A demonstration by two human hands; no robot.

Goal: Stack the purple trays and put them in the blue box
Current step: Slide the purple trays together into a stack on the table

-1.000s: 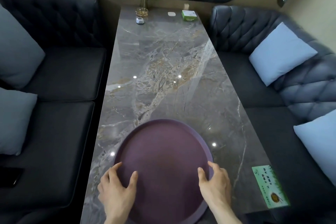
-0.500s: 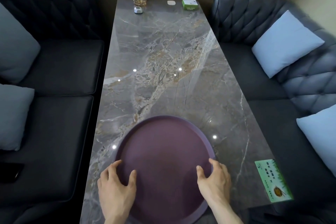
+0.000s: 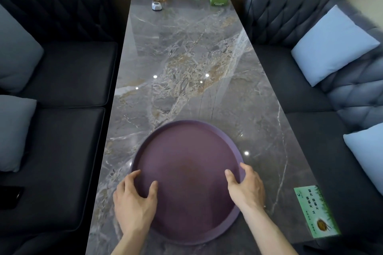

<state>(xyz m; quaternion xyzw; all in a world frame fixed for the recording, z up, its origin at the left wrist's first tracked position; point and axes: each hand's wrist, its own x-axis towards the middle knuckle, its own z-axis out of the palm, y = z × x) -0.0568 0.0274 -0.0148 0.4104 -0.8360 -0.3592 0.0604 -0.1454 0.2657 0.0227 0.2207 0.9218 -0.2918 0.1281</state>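
Both of your hands sit on the near rim of the round purple plastic tray (image 3: 186, 178). Your left hand (image 3: 132, 203) grips the near-left edge, thumb lying inside on the tray floor and fingers curled over the lip. Your right hand (image 3: 246, 190) mirrors it on the near-right edge, thumb inside, fingers wrapped outside. The tray lies flat between your hands on the grey marble-patterned table (image 3: 186, 68), its near edge overhanging the table edge toward you. Being round, it has no long axis, and each hand is equally close. Whether more than one tray is stacked here I cannot tell. No blue box is in view, so the carry direction is undecided.
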